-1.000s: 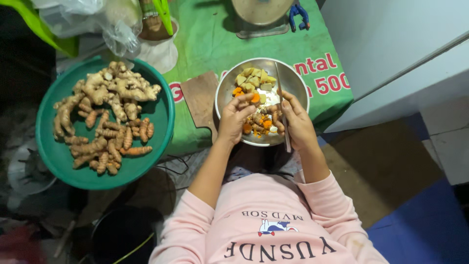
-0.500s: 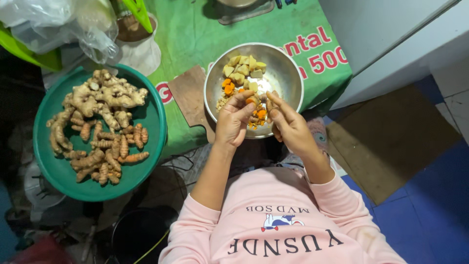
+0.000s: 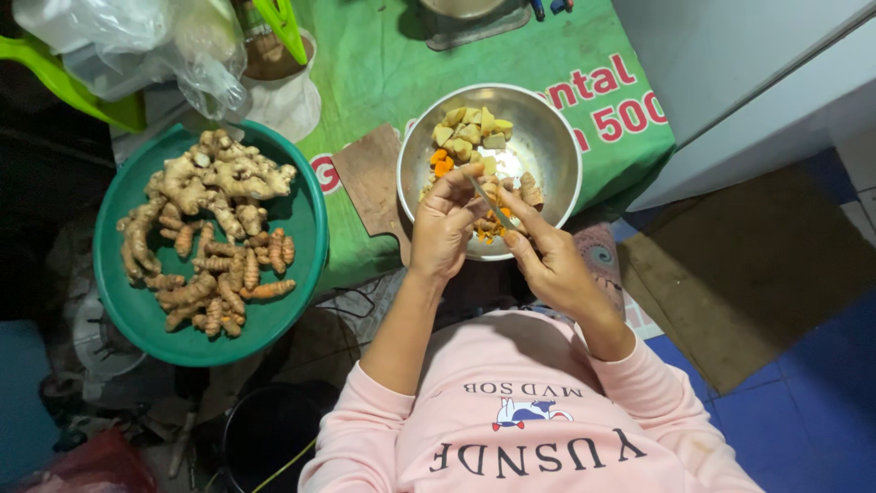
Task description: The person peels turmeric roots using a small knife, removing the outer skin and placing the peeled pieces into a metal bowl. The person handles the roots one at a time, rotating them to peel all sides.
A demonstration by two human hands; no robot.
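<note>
Work is judged to be at an early-to-middle stage. A modest share of roots is already cut — pale and orange pieces are seen in the steel bowl, gathered toward its far and near sides, with bare metal between. The larger share is left: the green basin is heaped with whole roots — knobbly pale ginger at the far side, slimmer orange-brown turmeric nearer the person — none of them visibly peeled.

Both hands are held over the near rim of the bowl. The left hand is curled, its fingertips pinched on a small root piece; the piece is mostly hidden by the fingers. The right hand is closed around a thin knife, whose blade is laid against that piece.

A brown board is noted on the green-clothed counter, between basin and bowl, with nothing on it. Clear plastic bags are seen beyond the basin; their contents cannot be made out.
</note>
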